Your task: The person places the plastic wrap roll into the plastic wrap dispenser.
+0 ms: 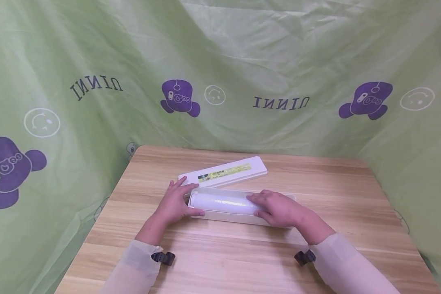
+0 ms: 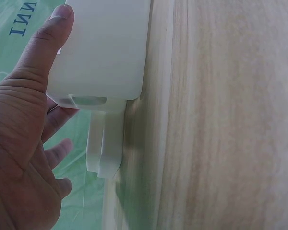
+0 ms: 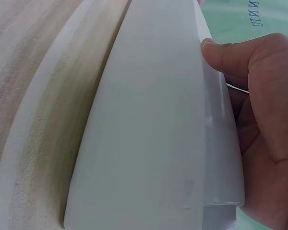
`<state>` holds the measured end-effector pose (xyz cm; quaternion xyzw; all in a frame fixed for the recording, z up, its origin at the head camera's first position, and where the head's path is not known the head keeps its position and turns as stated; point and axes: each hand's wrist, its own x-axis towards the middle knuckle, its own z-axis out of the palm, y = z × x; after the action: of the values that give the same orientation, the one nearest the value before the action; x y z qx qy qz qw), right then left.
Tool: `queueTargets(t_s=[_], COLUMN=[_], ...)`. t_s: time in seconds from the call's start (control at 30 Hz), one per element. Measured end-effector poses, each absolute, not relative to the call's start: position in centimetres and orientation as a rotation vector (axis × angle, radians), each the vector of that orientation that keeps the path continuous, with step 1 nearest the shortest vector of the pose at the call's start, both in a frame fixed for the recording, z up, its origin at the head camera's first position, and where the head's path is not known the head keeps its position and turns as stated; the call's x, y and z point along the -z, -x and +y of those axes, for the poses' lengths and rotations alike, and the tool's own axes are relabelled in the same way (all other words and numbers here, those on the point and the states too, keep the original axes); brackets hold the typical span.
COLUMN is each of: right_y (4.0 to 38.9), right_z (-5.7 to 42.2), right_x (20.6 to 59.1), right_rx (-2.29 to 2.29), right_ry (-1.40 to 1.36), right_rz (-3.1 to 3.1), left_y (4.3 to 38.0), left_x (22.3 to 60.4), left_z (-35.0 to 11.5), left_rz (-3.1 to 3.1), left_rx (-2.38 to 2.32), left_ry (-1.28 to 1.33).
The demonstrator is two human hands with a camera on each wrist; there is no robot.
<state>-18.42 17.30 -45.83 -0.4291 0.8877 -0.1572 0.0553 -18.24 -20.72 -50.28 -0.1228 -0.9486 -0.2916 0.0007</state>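
Note:
A white cling film box (image 1: 239, 217) lies lengthwise on the table with its top uncovered. Inside rests a roll of cling film (image 1: 224, 203), glossy and whitish. My left hand (image 1: 174, 204) grips the box's left end, thumb over the front wall and index finger at the back corner; in the left wrist view its other fingers spread behind the box end (image 2: 103, 52). My right hand (image 1: 281, 209) holds the roll toward its right part, thumb at the front and fingers over the far side. The right wrist view shows the roll (image 3: 223, 158) standing above the front wall (image 3: 139, 129).
Behind the box lies its white lid (image 1: 224, 172), set at a slant, with a yellow-green printed label. Wood-grain table (image 1: 220, 261) extends on all sides. Green printed curtains (image 1: 228, 130) hang close behind and at both sides.

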Motion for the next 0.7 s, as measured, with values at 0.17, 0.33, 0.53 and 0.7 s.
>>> queueTargets(t_s=[0.17, 0.33, 0.53, 0.7], right_y=[18.73, 18.76, 18.68, 18.66], right_z=[17.25, 17.26, 17.21, 17.26], right_x=[45.96, 46.06, 46.03, 46.06], right_rx=[0.497, 0.501, 0.503, 0.489], right_ry=[1.284, 1.273, 1.265, 1.249], right_rz=[2.690, 2.689, 2.707, 2.725], left_y=[18.22, 18.14, 18.13, 18.11], left_x=[50.18, 50.08, 50.06, 50.00], left_z=[-20.61, -20.57, -20.54, -20.56], left_rz=[-2.978, -2.979, -2.973, -2.976], left_rx=[0.920, 0.932, 0.922, 0.928], left_ry=[0.380, 0.374, 0.378, 0.372])
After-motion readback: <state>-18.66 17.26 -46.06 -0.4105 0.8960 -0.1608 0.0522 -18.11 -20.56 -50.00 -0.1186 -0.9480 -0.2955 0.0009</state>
